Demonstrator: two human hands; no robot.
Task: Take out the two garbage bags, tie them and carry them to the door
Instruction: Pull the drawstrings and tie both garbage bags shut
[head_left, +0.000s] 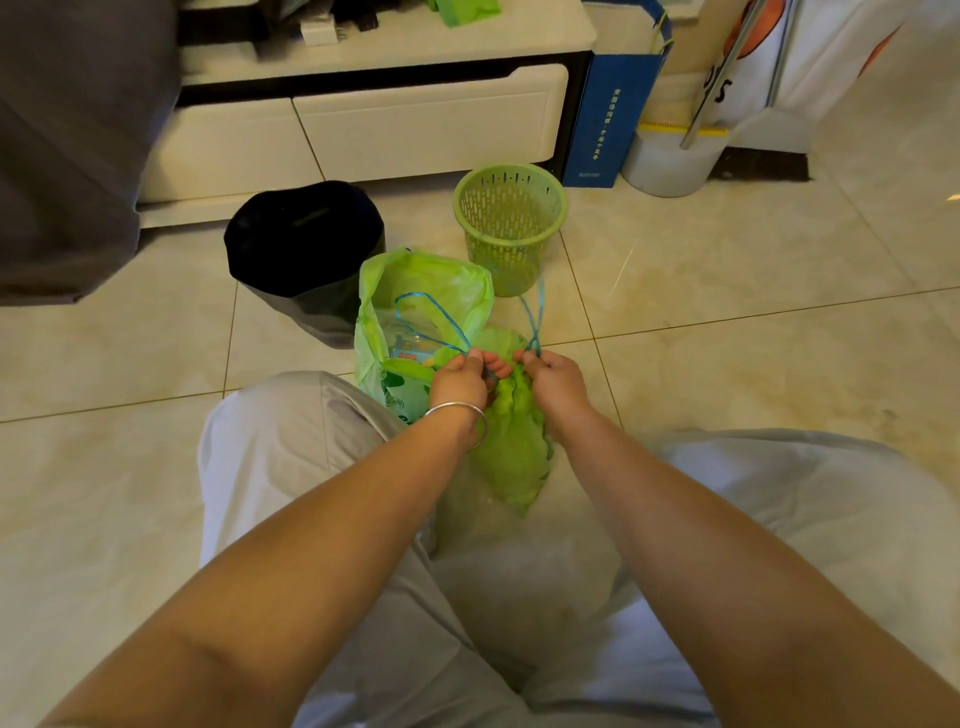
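Drawstrings (532, 317) run up and away from both hands: the left hand (460, 382) and right hand (553, 382) are pinched shut on them, level, with the gathered green bag (511, 452) hanging just below between them. The second bag (415, 296) stands open just beyond the left hand.

2 bags (423, 291) on floor (727, 364), bins (511, 218) behind, cabinet (363, 130) beyond

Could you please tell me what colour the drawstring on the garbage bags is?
Blue; the drawstring shows best in the head view, against the pale floor.
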